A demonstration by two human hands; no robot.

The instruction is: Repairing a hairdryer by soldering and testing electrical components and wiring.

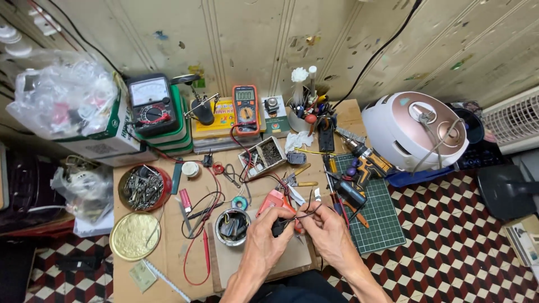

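Note:
My left hand (264, 238) and my right hand (324, 231) meet over the middle of a low wooden workbench (168, 241). Between their fingertips sits a small black part (279, 226) with thin dark wires (306, 213) looping off it; my left hand grips the part and my right hand pinches the wires. A red tool (273, 200) lies just beyond my fingers. A small round tin of dark parts (232, 226) stands just left of my left hand.
An orange multimeter (246, 109) and an analogue meter (150, 104) stand at the back. A round tin of screws (144, 188) and a gold lid (135, 236) lie left. A green cutting mat (377, 216) with a cordless drill (368, 163) lies right, beside a white rice cooker (415, 130).

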